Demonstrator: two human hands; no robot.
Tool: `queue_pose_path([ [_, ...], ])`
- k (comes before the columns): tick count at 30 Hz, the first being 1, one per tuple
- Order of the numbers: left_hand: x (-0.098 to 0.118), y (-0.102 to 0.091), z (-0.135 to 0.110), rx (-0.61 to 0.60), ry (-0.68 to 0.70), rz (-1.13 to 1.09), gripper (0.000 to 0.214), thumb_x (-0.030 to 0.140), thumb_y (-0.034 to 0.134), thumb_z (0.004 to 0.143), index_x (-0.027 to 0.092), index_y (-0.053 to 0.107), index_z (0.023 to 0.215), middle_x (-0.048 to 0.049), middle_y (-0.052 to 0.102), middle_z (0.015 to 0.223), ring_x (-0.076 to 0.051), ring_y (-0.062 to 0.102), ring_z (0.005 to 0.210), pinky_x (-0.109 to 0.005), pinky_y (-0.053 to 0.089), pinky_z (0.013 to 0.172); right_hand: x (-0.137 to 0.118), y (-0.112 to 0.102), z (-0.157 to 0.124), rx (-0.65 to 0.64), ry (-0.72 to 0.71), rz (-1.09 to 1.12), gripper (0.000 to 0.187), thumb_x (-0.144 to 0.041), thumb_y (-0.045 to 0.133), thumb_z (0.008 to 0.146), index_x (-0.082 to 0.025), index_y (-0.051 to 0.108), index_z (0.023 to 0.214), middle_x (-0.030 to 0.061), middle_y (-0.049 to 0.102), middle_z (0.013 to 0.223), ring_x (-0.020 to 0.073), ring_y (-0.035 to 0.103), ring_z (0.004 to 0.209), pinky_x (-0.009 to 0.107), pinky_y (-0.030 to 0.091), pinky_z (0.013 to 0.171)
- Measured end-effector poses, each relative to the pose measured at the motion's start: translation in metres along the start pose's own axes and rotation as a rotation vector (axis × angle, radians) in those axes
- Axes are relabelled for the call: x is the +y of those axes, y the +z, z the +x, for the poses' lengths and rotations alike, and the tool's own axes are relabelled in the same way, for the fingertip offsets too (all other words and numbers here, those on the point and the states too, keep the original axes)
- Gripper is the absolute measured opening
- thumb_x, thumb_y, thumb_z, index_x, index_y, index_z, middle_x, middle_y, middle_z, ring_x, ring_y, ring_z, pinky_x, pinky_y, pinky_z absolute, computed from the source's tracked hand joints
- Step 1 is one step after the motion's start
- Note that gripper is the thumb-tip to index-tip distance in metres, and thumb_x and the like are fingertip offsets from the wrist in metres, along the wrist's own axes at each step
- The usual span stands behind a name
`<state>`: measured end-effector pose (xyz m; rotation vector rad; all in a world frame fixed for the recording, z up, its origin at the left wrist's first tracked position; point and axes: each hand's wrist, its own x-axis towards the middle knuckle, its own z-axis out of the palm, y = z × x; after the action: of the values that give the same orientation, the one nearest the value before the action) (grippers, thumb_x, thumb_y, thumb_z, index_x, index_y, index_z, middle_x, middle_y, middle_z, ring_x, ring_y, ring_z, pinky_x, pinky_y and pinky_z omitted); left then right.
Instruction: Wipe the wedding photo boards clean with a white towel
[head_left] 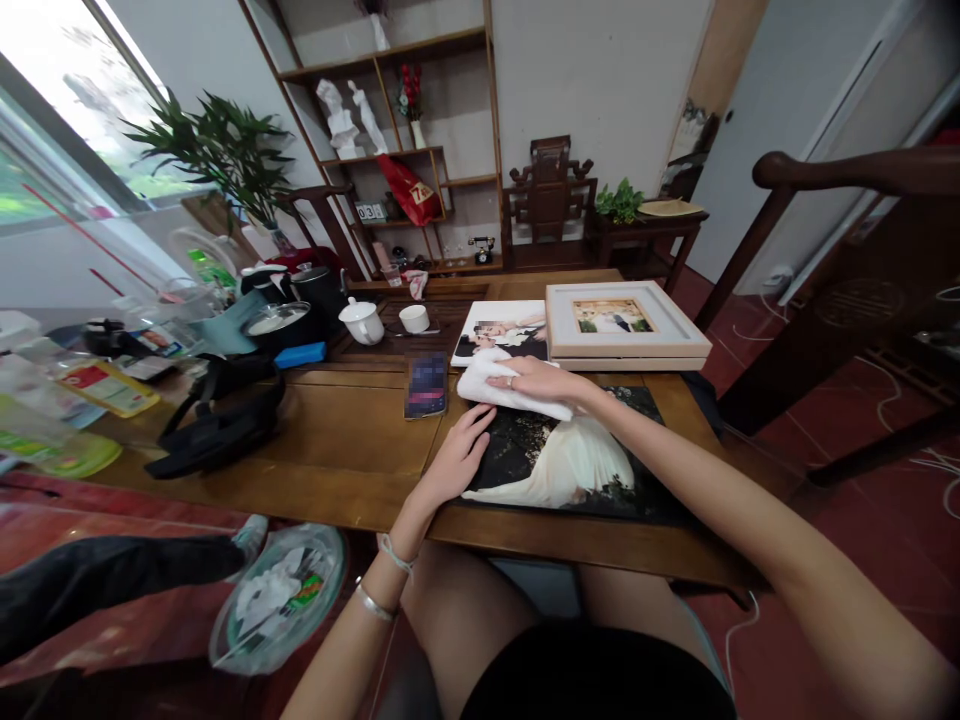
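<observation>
A bunched white cloth is held under the right hand, its fingers laid over the folds; whether any fold is pinched cannot be told. The cloth is rested over the far edge of a large dark photo print with a white gown, laid flat on the brown wooden table. The print's left side is touched by the left hand, fingers slightly spread

On my feed I see a white lidded teapot beside a white cup, a blue block left of them and, farther back, a rotary telephone on wooden shelves.
</observation>
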<state>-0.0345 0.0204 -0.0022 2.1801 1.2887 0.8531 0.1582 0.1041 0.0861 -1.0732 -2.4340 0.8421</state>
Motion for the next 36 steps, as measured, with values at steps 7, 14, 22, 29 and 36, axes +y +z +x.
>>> queue_pose_path([
  [7,0.001,0.000,0.001,-0.002,0.045,-0.030,0.042,0.028,0.035,0.096,0.024,0.045,0.136,-0.0067,0.039,0.147,-0.021,0.031,0.138,-0.046,0.023,0.115,0.022,-0.025,-0.067,0.002,0.100,-0.154,0.052,-0.050,0.041,0.091,-0.019,0.051,0.132,0.0086,0.048,0.140,0.0297,0.045,0.125,0.044,0.031,0.105],
  [14,0.005,0.000,0.001,0.009,0.044,-0.021,0.042,0.027,0.034,0.096,0.024,0.046,0.136,-0.0067,0.040,0.147,-0.021,0.031,0.139,-0.045,0.023,0.115,0.044,-0.024,-0.121,0.102,0.108,-0.390,0.037,-0.033,0.039,0.091,-0.020,0.059,0.120,0.0096,0.061,0.120,0.0307,0.051,0.113,0.047,0.038,0.096],
  [22,0.003,0.001,0.000,0.007,0.043,-0.039,0.042,0.027,0.034,0.096,0.026,0.044,0.137,-0.0056,0.038,0.148,-0.020,0.029,0.140,-0.045,0.022,0.116,0.004,0.037,-0.107,0.146,-0.106,-0.497,0.032,-0.015,0.058,0.071,-0.017,0.068,0.102,0.0133,0.048,0.137,0.0346,0.033,0.129,0.052,0.027,0.104],
  [29,0.004,0.002,0.001,0.007,0.039,-0.032,0.043,0.028,0.033,0.096,0.025,0.044,0.137,-0.0056,0.038,0.148,-0.020,0.029,0.139,-0.045,0.022,0.116,-0.041,0.064,-0.158,0.006,-0.201,-0.389,0.029,-0.014,0.057,0.064,-0.021,0.070,0.089,0.0070,0.040,0.145,0.0325,0.029,0.134,0.052,0.023,0.108],
  [36,0.002,0.001,0.000,0.004,0.044,-0.048,0.042,0.028,0.034,0.096,0.025,0.045,0.136,-0.0059,0.039,0.148,-0.020,0.030,0.139,-0.045,0.021,0.116,0.024,0.023,-0.109,0.218,-0.010,-0.518,0.032,-0.019,0.054,0.078,-0.014,0.067,0.106,0.0181,0.057,0.124,0.0326,0.040,0.124,0.049,0.035,0.099],
])
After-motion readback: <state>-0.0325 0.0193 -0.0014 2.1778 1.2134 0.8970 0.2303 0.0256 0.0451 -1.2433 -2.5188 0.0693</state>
